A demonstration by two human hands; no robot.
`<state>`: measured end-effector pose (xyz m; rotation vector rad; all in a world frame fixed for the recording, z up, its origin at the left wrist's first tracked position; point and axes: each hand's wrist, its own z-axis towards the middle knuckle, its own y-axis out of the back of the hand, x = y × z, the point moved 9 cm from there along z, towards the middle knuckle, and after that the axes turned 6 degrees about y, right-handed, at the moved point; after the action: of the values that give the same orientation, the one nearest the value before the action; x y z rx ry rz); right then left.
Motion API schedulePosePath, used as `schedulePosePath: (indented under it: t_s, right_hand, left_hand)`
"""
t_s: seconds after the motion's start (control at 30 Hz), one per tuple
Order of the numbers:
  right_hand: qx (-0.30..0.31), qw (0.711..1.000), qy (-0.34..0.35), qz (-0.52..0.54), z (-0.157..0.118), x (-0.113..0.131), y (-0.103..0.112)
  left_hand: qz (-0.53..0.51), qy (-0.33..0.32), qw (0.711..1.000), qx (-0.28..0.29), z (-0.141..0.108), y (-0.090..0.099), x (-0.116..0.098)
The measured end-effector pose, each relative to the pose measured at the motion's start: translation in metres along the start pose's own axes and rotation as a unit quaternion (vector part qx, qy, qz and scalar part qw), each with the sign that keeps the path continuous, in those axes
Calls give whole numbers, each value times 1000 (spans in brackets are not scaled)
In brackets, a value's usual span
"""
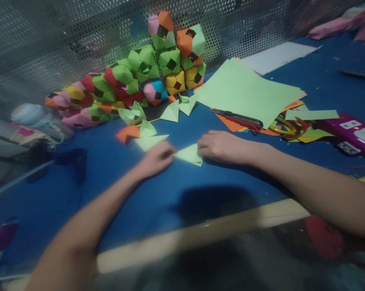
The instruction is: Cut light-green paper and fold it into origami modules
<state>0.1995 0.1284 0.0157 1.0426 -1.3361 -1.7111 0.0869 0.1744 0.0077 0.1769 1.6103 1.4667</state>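
A light green folded paper triangle (188, 155) lies on the blue tabletop between my two hands. My right hand (217, 146) has its fingers curled together and grips the triangle's right end. At the left tip, my left hand (159, 157) is closed, its fingers bunched on the paper and a little blurred. Beyond my left hand sits another pale green folded piece (150, 142). An orange folded piece (127, 133) and a green folded piece (133, 113) rest near it.
Stacked paper polyhedra (144, 62) line the perforated metal screen (109, 44). A green paper stack (245, 87) bears a box cutter (238, 117) at its near edge. Yellow-handled scissors (283, 127) lie among scraps beside a purple device (355, 133). The table's pale edge (200, 232) runs close to me.
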Motion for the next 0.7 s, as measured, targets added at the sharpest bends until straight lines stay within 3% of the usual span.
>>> schedulePosePath:
  t_s: [0.7]
  right_hand:
    - [71,996,-21,48,-1,3,-3]
  left_hand:
    - [11,-11,1000,-14,-1,1,2]
